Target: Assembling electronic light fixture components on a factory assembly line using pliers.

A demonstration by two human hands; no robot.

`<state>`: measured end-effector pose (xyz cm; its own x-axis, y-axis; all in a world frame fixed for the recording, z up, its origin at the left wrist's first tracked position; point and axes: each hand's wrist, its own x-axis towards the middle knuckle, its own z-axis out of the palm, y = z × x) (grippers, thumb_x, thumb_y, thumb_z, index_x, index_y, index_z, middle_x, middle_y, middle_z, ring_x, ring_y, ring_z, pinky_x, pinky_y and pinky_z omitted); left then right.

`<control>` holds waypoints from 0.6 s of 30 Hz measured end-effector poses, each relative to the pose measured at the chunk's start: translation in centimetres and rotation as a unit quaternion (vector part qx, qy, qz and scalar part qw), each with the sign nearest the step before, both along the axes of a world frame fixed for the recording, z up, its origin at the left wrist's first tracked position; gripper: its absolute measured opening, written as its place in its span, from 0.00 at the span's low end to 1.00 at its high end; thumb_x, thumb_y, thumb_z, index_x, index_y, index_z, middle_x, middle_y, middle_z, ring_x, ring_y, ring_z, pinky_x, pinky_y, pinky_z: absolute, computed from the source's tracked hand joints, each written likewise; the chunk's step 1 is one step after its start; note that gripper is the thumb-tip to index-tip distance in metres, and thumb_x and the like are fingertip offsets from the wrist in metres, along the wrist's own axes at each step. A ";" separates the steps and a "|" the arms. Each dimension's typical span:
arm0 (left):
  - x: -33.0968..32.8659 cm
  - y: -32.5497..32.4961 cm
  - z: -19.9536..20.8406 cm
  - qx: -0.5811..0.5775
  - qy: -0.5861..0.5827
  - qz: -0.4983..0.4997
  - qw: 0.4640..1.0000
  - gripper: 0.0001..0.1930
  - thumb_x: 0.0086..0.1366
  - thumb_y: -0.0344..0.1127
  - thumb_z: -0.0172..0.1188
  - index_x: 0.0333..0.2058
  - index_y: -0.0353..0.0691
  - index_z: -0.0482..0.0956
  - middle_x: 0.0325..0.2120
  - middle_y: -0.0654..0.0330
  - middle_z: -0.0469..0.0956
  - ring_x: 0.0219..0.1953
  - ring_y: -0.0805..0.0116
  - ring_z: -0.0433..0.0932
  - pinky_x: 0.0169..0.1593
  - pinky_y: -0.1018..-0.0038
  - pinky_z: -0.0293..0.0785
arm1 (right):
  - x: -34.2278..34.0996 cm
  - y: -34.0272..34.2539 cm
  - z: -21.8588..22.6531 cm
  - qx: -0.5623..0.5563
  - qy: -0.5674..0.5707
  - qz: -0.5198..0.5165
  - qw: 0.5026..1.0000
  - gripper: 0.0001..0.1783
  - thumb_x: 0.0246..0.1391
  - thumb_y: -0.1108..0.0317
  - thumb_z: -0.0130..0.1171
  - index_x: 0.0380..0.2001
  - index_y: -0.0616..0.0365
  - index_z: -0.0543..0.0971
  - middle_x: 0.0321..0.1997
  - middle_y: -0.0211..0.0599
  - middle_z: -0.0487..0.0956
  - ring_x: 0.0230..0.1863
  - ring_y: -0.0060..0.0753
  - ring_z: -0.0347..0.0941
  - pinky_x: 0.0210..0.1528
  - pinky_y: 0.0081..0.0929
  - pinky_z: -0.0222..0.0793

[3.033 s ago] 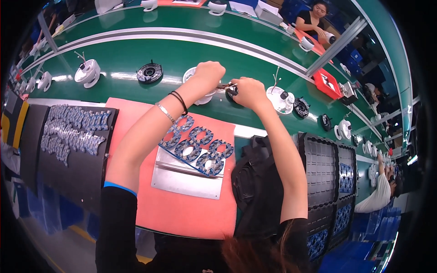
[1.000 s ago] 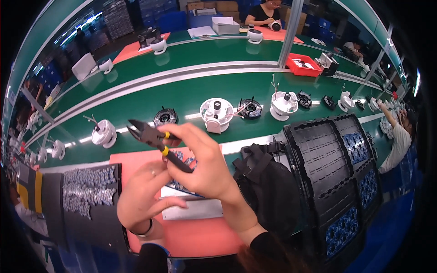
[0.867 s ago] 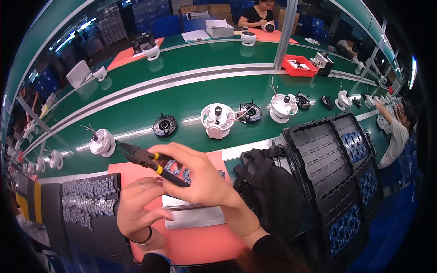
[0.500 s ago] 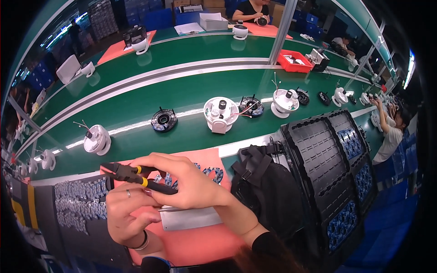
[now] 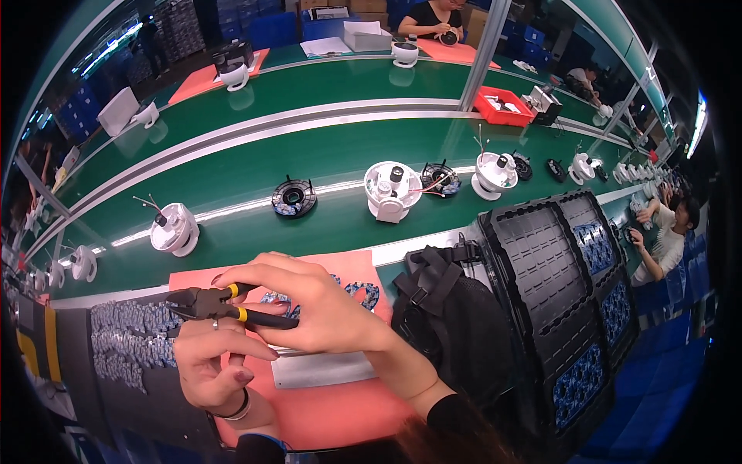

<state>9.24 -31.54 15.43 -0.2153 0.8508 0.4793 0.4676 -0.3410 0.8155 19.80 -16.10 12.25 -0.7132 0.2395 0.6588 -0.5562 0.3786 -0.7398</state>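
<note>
A pair of black cutting pliers (image 5: 207,302) with yellow-banded handles is gripped in my right hand (image 5: 313,305), its jaws pointing left. Just below the jaws is my left hand (image 5: 209,363), with a ring on one finger; its thumb and forefinger are apart and nothing shows between them. Its other fingers are partly hidden by the pliers. Under my right wrist lies a flat grey metal plate (image 5: 325,371) on a pink mat (image 5: 332,417). Blue ring-shaped circuit boards (image 5: 365,295) lie behind my right hand, partly covered.
Rows of small grey parts (image 5: 131,340) lie on a dark board at left. A black bag (image 5: 456,317) and black trays (image 5: 533,255) holding blue boards stand at right. White housings (image 5: 393,191) and black round parts (image 5: 294,199) sit on the green belt (image 5: 247,178). Co-workers sit across and at right.
The white housings and black round parts have shifted right along the belt. My left thumb and forefinger have moved, and the pliers' jaws have dropped slightly. A co-worker at right has lowered a hand.
</note>
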 end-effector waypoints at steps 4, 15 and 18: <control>0.5 0.3 0.0 0.011 -0.010 0.009 1.000 0.23 0.61 0.53 0.61 0.25 0.34 0.85 0.08 0.66 0.64 0.15 0.75 0.66 0.26 0.77 0.59 | 0.2 -0.3 0.2 -0.024 -0.017 0.006 1.000 0.32 0.40 0.77 0.69 0.54 0.56 0.77 0.43 0.39 0.79 0.42 0.37 0.77 0.46 0.29 0.72; -0.1 0.2 -0.1 0.050 0.016 0.021 0.998 0.22 0.64 0.49 0.57 0.27 0.33 0.85 0.10 0.64 0.66 0.15 0.75 0.64 0.24 0.78 0.55 | 0.1 -0.9 0.2 -0.060 0.000 -0.011 0.998 0.28 0.43 0.78 0.68 0.51 0.57 0.77 0.39 0.36 0.77 0.38 0.34 0.76 0.41 0.29 0.71; 0.0 -0.1 -0.1 0.048 0.018 0.031 0.998 0.21 0.63 0.49 0.58 0.27 0.33 0.85 0.11 0.64 0.67 0.16 0.73 0.64 0.27 0.75 0.63 | 0.0 -1.1 0.2 -0.061 0.011 -0.021 0.998 0.27 0.42 0.78 0.69 0.49 0.57 0.76 0.38 0.36 0.76 0.36 0.33 0.74 0.39 0.28 0.70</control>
<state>9.20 -31.62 15.35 -0.2481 0.7859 0.5664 0.5181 -0.3863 0.7631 19.79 -17.18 12.44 -0.6865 0.3480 0.6385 -0.5585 0.3098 -0.7694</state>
